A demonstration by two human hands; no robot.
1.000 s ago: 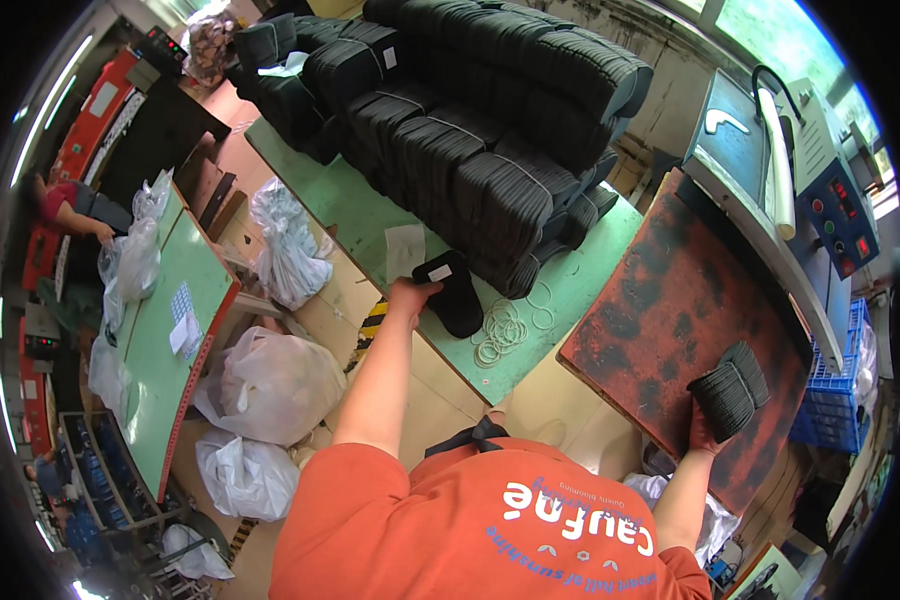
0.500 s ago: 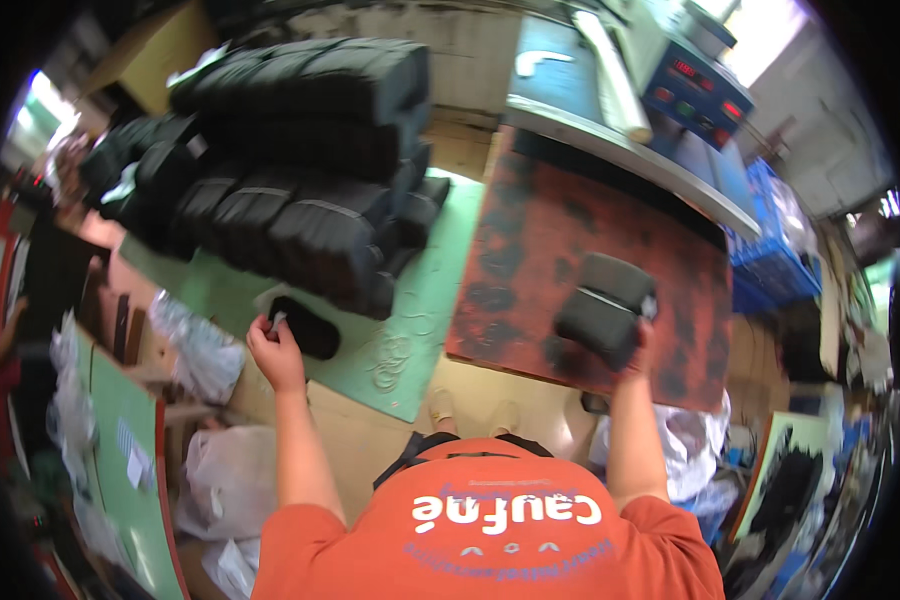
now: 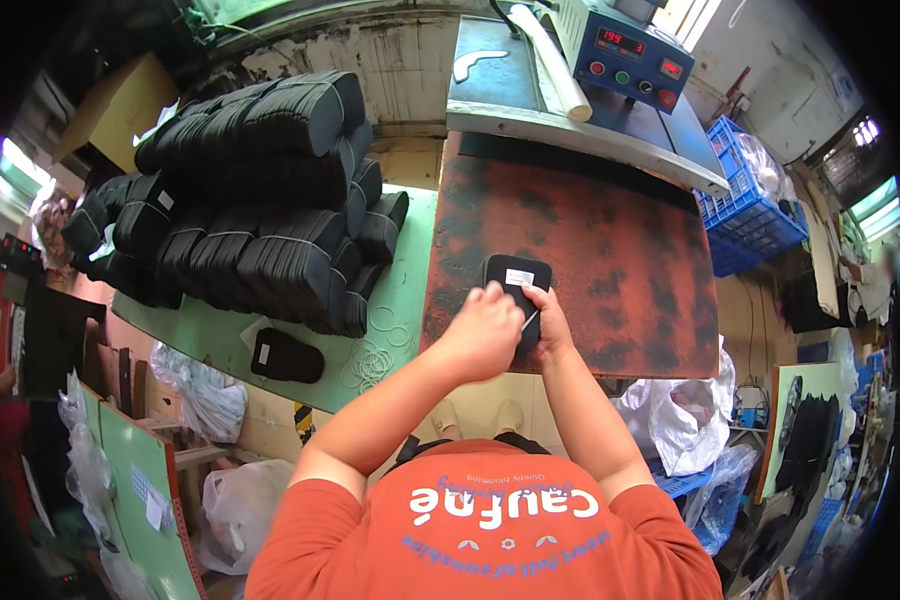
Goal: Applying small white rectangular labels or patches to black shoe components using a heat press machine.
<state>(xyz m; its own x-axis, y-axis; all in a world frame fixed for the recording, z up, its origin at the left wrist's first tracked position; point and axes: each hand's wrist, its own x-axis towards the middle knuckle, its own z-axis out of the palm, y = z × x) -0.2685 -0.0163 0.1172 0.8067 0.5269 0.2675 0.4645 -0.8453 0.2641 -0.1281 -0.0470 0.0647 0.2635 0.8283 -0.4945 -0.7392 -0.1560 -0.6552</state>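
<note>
A banded stack of black, rounded, insole-like pads [image 3: 515,268] is held over the near left part of the dark-stained red board. My right hand [image 3: 550,325] grips its right side, thumb on top beside a small white label [image 3: 518,277]. My left hand [image 3: 485,328] is closed over the stack's left side, fingers bent; what they pinch is hidden. A thin white band [image 3: 532,318] shows between the hands. On the green table, another black pad piece [image 3: 288,356] lies with a white label at its left end. Several loose pale bands [image 3: 368,368] lie beside it.
Tall banded stacks of black pads [image 3: 280,250] fill the green table [image 3: 210,325]. Beyond the red board [image 3: 610,240] stands a machine with a control box [image 3: 625,60] and a white roll [image 3: 550,65]. Blue crates [image 3: 755,205] sit at right; plastic bags [image 3: 680,420] lie below.
My left hand has left the black piece on the green table and come right to the stack. My right hand has brought the stack left and nearer; its label now faces up.
</note>
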